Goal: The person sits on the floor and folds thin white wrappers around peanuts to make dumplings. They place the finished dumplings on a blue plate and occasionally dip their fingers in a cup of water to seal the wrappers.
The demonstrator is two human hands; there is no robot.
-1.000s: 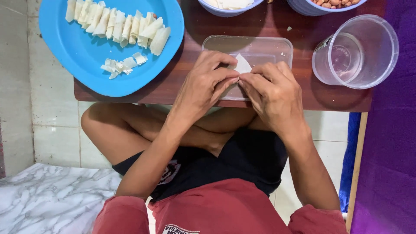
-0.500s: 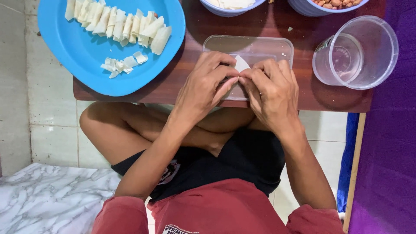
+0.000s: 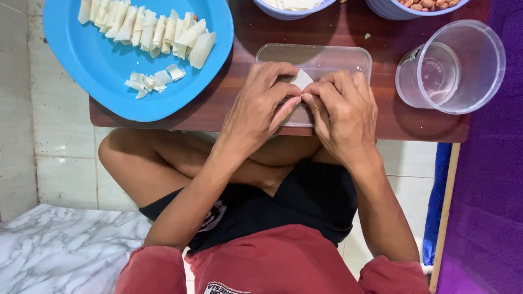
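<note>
My left hand [image 3: 261, 109] and my right hand [image 3: 344, 111] meet over a clear plastic lid [image 3: 321, 57] lying flat on the low brown table [image 3: 229, 103]. Both pinch a small white pastry wrapper [image 3: 300, 79], whose folded corner pokes up between my fingertips; the rest of it is hidden under my fingers. At the upper left a blue plate [image 3: 109, 81] carries a row of rolled white pastries [image 3: 147, 27] and a little heap of wrapper scraps [image 3: 155, 80].
A clear plastic cup [image 3: 455, 68] lies on its side at the right of the table. Two pale bowls [image 3: 294, 6] sit at the far edge, one [image 3: 419, 7] holding peanuts. My crossed legs are under the table. Purple cloth [image 3: 490, 207] runs along the right.
My hands have stayed over the lid while the fingers kept working the wrapper; the visible white corner has shrunk a little. Nothing else has moved.
</note>
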